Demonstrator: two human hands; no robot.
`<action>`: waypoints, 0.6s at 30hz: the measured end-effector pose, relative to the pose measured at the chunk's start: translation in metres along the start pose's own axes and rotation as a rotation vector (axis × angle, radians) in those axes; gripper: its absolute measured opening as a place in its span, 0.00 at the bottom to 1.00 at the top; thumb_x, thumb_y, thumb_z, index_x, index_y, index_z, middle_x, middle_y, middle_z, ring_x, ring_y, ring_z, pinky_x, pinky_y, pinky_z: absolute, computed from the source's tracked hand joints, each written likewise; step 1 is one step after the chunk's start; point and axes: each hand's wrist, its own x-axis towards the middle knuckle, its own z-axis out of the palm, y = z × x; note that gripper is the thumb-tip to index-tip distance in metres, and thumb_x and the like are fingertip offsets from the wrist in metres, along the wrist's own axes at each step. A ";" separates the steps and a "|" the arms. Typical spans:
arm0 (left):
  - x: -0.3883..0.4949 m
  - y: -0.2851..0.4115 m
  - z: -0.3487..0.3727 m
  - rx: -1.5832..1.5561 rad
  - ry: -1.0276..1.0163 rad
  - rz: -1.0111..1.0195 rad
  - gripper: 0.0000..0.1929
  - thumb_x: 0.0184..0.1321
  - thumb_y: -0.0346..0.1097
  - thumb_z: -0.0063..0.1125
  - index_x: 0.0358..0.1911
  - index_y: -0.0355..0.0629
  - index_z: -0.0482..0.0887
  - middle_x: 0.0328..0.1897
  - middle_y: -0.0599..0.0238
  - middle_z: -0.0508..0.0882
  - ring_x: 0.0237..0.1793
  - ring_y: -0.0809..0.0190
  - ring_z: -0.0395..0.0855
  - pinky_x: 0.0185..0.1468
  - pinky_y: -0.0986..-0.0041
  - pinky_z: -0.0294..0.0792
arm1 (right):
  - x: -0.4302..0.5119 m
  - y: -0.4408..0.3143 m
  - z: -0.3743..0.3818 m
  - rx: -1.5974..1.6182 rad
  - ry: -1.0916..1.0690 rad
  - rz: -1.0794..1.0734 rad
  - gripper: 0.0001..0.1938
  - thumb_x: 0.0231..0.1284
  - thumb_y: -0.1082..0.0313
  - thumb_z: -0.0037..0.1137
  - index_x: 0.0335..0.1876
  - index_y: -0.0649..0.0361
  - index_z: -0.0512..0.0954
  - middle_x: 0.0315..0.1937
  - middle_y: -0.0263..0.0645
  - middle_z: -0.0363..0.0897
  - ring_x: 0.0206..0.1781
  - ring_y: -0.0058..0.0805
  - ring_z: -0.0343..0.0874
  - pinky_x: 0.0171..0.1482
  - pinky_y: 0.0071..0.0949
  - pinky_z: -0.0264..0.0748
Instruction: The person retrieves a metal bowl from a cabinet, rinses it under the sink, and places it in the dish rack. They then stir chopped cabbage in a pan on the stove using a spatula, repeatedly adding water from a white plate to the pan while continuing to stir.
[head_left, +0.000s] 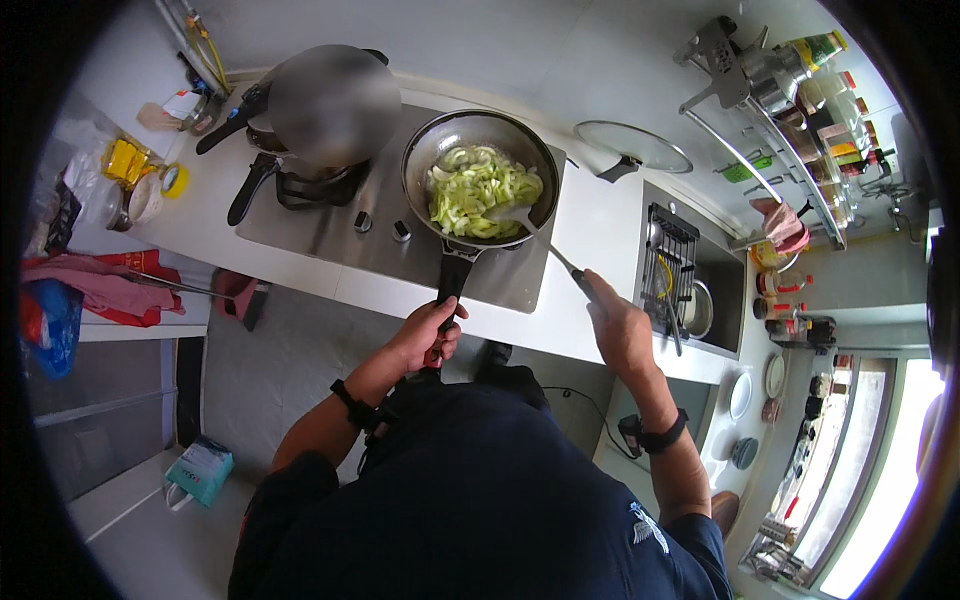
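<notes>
My left hand (429, 334) is wrapped around the black handle of a deep frying pan (421, 147), which sits on the right side of a steel gas hob (315, 251). Sliced pale-green vegetables (480, 187) are heaped in the pan. In my right hand (621, 322) is the dark grip of a cooking spatula (551, 250). Its blade rests among the slices at the pan's right side, partly covered by them. The burner under the pan is hidden.
A pot (255, 187) with black handles stands on the left burner, its top blurred. Right of the hob, a glass lid (637, 142) leans against the wall. Farther right are a sink (720, 277) with a black drying rack (670, 251) and a wall shelf (795, 142) of bottles.
</notes>
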 end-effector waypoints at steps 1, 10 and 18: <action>0.000 0.000 0.001 0.011 0.015 -0.010 0.21 0.73 0.60 0.46 0.44 0.47 0.74 0.21 0.73 0.70 0.17 0.70 0.67 0.21 0.76 0.61 | -0.001 -0.004 0.009 -0.019 -0.011 0.019 0.27 0.63 0.70 0.56 0.69 0.51 0.70 0.42 0.54 0.83 0.44 0.54 0.83 0.45 0.44 0.80; -0.004 0.005 0.007 0.049 0.065 -0.031 0.20 0.72 0.60 0.47 0.42 0.49 0.73 0.20 0.75 0.69 0.16 0.71 0.66 0.21 0.77 0.61 | 0.082 -0.034 0.078 0.128 0.188 0.060 0.20 0.69 0.62 0.50 0.66 0.50 0.73 0.43 0.54 0.84 0.45 0.56 0.83 0.48 0.47 0.78; 0.001 -0.002 0.002 0.004 0.091 -0.034 0.21 0.71 0.60 0.50 0.41 0.48 0.72 0.20 0.74 0.70 0.17 0.71 0.67 0.21 0.78 0.61 | 0.044 -0.037 0.073 0.229 0.196 0.280 0.21 0.69 0.70 0.49 0.67 0.61 0.70 0.53 0.58 0.81 0.55 0.55 0.81 0.56 0.42 0.77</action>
